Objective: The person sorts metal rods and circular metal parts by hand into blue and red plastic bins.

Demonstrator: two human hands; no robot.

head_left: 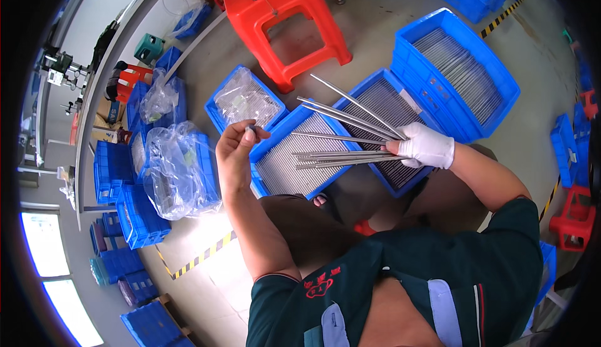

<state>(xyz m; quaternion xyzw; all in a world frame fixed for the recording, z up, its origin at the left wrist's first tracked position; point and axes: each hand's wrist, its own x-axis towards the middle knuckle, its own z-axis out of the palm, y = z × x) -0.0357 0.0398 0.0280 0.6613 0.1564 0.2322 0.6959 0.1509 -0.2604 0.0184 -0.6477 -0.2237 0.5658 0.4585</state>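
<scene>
My right hand [429, 147], in a white glove, is closed round a fanned bunch of thin metal rods [338, 157] whose free ends spread out to the left. My bare left hand [235, 156] is raised apart from the bunch, its fingers curled and pinched together. A small greyish thing shows at those fingertips, too small to name. Below the rods stands a blue crate [261, 183] with many similar rods laid in rows. Another blue crate [395, 192] with darker-looking rods sits beneath my right hand.
At far right, a blue crate [400, 65] of rods rests on other crates. A crate with clear plastic [247, 100] lies beyond my left hand. Ahead is a red stool [282, 46]. Stacked blue crates [141, 222] and plastic bags [178, 178] line the left, near striped floor tape [203, 256].
</scene>
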